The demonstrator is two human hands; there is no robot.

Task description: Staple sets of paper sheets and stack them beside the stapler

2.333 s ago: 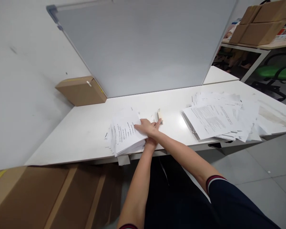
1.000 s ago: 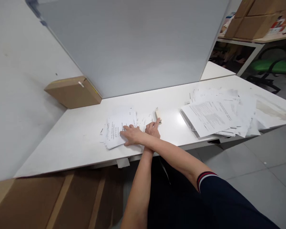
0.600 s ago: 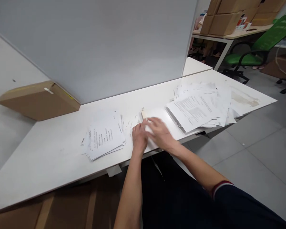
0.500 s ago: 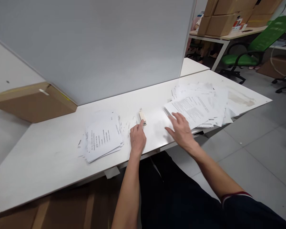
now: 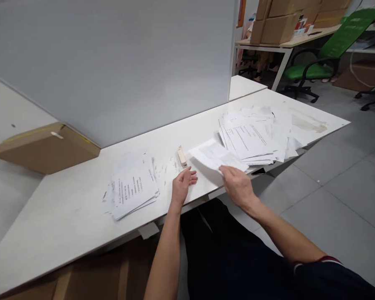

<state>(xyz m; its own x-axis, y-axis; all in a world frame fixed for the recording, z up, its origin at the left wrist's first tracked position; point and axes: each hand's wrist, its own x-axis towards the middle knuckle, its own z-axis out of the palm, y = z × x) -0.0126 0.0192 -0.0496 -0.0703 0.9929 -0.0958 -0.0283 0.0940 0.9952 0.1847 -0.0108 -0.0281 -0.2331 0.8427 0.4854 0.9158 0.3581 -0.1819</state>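
Observation:
My right hand (image 5: 237, 186) is closed on the near edge of a white paper sheet (image 5: 214, 154), lifted and curved above the table. Whether it is one sheet or more I cannot tell. My left hand (image 5: 181, 183) is open, palm turned toward the right, fingers apart and holding nothing. Just beyond its fingertips lies a small cream stapler (image 5: 181, 156). A messy pile of printed papers (image 5: 250, 135) spreads at the right, behind the held sheet. To the left of my left hand sits a second stack of printed papers (image 5: 134, 187), its edges uneven.
The white table (image 5: 81, 216) backs onto a large whiteboard panel (image 5: 128, 75). A cardboard box (image 5: 50, 150) leans in the left corner. Small paper scraps (image 5: 165, 168) lie between the left stack and the stapler. Far right are a green chair (image 5: 312, 71) and stacked cartons (image 5: 278, 27).
My right hand has left the left stack, crossed to the right pile and drawn a sheet from it toward the middle. My left hand has come off the stapler and opened.

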